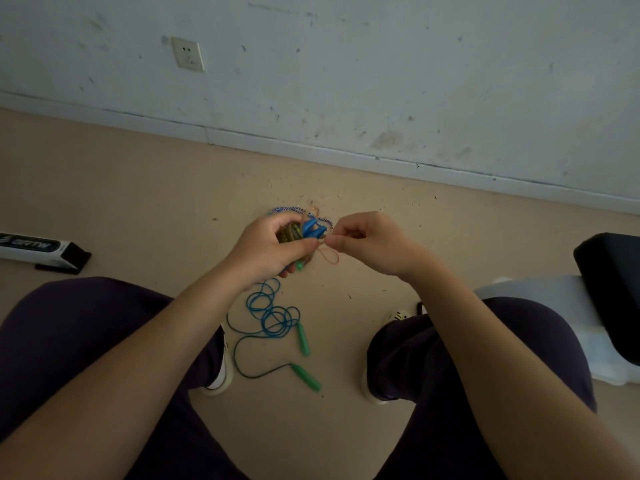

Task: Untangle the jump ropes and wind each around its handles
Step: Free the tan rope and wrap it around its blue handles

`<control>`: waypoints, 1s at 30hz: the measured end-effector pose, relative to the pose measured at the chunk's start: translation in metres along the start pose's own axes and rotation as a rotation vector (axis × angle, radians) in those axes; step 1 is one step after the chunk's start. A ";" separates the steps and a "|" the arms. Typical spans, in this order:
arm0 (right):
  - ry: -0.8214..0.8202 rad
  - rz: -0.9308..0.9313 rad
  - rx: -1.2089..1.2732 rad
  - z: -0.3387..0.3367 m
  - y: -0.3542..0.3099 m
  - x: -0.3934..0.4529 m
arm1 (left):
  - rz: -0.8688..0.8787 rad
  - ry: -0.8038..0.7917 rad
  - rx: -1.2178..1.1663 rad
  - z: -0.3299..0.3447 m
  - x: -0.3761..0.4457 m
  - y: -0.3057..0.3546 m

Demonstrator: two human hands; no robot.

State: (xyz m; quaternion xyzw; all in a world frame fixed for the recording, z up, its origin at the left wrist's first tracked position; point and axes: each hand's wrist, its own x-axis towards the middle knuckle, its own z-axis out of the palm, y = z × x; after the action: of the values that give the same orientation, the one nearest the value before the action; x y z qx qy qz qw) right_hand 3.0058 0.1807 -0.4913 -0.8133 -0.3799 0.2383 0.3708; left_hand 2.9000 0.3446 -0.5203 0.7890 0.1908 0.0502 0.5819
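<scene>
Above the floor (138, 202), the left hand (273, 247) gripped the bundled handles (313, 230); just right, the right hand (367, 242) pinched an orange cord (329, 258).

There is a single view, from a wide-angle camera worn on the person's head. It looks forward and steeply down, over both forearms, at the left hand (268, 249) and the right hand (369, 242), which meet near the frame's middle, close to the lens. Below the hands lie the knees and the floor (138, 202); beyond the hands the floor runs to the wall (381, 64), whose skirting slants across the frame, probably because the head is tilted or turned. With one camera only, no second view shares the scene.
</scene>
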 end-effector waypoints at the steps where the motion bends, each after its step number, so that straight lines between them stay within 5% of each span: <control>1: 0.056 -0.004 0.042 -0.001 0.004 0.001 | -0.005 -0.008 0.011 -0.001 0.001 -0.001; 7: 0.207 -0.020 0.189 -0.003 0.013 0.005 | -0.139 -0.343 -0.221 -0.020 0.002 0.004; 12: 0.248 -0.037 0.137 0.004 0.013 0.008 | -0.144 -0.152 -0.138 -0.021 0.005 -0.004; 18: 0.293 -0.044 0.196 -0.003 0.024 0.018 | -0.084 -0.273 -0.166 -0.030 0.001 0.013; 25: 0.390 0.071 0.019 -0.004 0.039 0.078 | -0.169 0.051 0.001 -0.034 0.069 -0.010; 30: 0.301 0.335 0.139 0.033 0.100 0.129 | -0.240 0.114 0.091 -0.013 0.131 -0.084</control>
State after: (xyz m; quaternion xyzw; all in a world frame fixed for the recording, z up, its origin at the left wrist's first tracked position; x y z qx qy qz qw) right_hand 3.1050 0.2529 -0.6037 -0.8638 -0.1626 0.1980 0.4338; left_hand 2.9969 0.4244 -0.6141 0.7819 0.3186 0.0163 0.5355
